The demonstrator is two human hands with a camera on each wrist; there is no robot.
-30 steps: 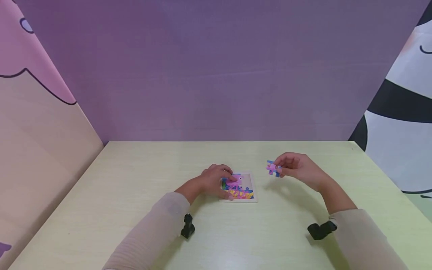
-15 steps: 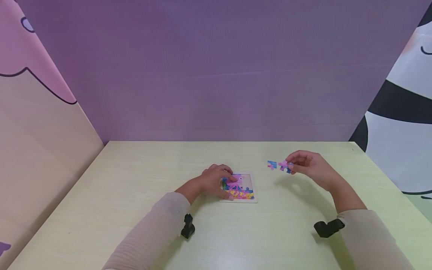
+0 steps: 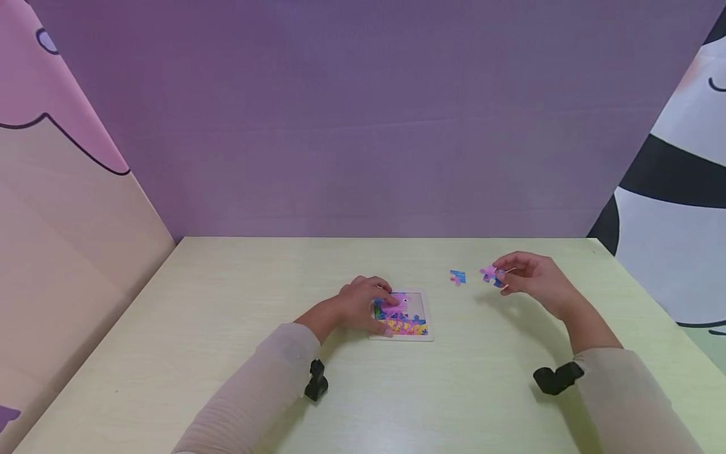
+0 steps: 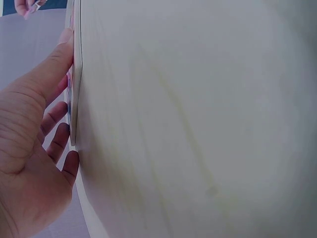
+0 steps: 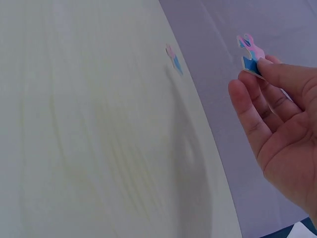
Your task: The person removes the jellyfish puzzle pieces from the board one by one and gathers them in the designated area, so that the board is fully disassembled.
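Observation:
A small puzzle board (image 3: 421, 310) with a pink and blue picture lies flat on the pale green table (image 3: 227, 328). My left hand (image 3: 363, 304) rests on the board's left part, fingers laid over the picture and thumb at its front corner. In the left wrist view the board's thin edge (image 4: 75, 89) runs beside my thumb (image 4: 47, 74). My right hand (image 3: 530, 277) hovers to the right of the board and pinches a pink and blue puzzle piece (image 3: 492, 275) (image 5: 251, 55) between thumb and fingertips. A second small piece (image 3: 457, 277) (image 5: 174, 59) lies loose on the table between the board and that hand.
Purple cloth walls (image 3: 363, 126) close off the table at the back, with patterned cloth at both sides. Black wrist cameras sit on my left forearm (image 3: 316, 380) and right forearm (image 3: 558, 378). Bare tabletop surrounds the board.
My right hand has moved to the right with one piece. The other piece it held a second ago now lies on the table. My left hand has stayed on the board.

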